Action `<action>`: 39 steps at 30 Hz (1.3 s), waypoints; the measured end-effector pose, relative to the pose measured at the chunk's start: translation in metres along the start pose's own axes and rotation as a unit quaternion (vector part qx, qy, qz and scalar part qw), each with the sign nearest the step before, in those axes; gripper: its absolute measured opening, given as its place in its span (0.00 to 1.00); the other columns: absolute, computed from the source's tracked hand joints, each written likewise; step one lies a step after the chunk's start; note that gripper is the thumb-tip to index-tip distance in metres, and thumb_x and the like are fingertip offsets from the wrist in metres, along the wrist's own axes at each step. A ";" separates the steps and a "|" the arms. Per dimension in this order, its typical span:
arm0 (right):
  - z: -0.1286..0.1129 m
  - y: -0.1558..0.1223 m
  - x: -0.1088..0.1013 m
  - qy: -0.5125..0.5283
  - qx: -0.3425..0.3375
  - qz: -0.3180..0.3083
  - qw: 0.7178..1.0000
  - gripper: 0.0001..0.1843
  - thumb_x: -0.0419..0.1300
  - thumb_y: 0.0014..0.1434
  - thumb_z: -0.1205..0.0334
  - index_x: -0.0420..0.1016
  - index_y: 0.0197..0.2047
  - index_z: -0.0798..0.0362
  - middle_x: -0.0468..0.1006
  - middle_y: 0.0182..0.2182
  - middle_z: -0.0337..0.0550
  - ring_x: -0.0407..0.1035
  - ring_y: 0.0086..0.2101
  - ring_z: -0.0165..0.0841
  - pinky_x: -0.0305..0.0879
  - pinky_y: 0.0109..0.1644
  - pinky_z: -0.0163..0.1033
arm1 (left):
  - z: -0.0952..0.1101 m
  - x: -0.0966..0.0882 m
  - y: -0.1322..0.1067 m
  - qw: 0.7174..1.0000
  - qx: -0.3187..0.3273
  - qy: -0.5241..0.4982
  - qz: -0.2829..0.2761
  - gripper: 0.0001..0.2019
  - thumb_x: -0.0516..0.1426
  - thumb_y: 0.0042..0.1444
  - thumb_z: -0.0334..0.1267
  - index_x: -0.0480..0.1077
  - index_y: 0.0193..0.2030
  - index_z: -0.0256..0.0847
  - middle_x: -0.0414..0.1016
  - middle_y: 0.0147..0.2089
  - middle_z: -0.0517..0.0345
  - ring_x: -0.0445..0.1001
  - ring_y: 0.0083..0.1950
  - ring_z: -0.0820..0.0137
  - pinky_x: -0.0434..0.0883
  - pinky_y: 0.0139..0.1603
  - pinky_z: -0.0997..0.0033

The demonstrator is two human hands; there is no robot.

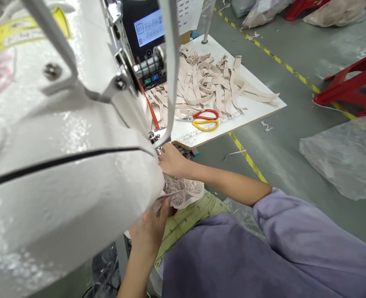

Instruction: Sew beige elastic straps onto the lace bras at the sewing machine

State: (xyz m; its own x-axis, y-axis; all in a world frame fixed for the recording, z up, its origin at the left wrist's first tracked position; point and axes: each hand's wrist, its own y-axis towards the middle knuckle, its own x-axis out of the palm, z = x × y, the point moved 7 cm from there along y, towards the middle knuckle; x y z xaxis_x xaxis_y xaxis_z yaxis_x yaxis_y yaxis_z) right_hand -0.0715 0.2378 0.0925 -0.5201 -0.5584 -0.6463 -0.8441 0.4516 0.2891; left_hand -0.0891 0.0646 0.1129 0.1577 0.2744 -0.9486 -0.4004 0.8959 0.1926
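Pale pink lace — sheer, finely patterned, wavy along one edge.

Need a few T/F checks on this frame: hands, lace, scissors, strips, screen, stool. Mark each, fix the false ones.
1. The left hand touches the lace fabric. True.
2. The right hand holds the scissors. False: the scissors lie on the white tabletop, away from both hands.
3. The beige strips are stacked in neat rows. False: they lie in a loose, tangled pile.
4. The display screen is lit. True.
5. Both scissor handles are yellow. False: one is red, the other yellow.
6. The red stool at the right edge stands on the floor. True.
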 end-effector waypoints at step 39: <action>0.005 -0.002 -0.009 0.172 0.019 0.091 0.981 0.14 0.61 0.58 0.64 0.71 0.49 0.54 0.74 0.41 0.43 0.69 0.40 0.36 0.65 0.43 0.37 | -0.013 0.006 0.000 0.990 -0.078 -0.032 -0.114 0.30 0.55 0.64 0.53 0.62 0.69 0.41 0.64 0.14 0.68 0.64 0.14 0.70 0.56 0.21 0.75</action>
State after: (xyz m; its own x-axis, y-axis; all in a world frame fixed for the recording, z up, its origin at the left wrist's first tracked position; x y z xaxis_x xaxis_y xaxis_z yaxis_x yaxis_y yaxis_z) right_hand -0.0643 0.2450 0.0945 -0.6798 -0.6658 -0.3075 -0.7317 0.5872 0.3462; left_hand -0.0998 0.0613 0.1039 0.3146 0.0967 -0.9443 -0.4813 0.8737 -0.0709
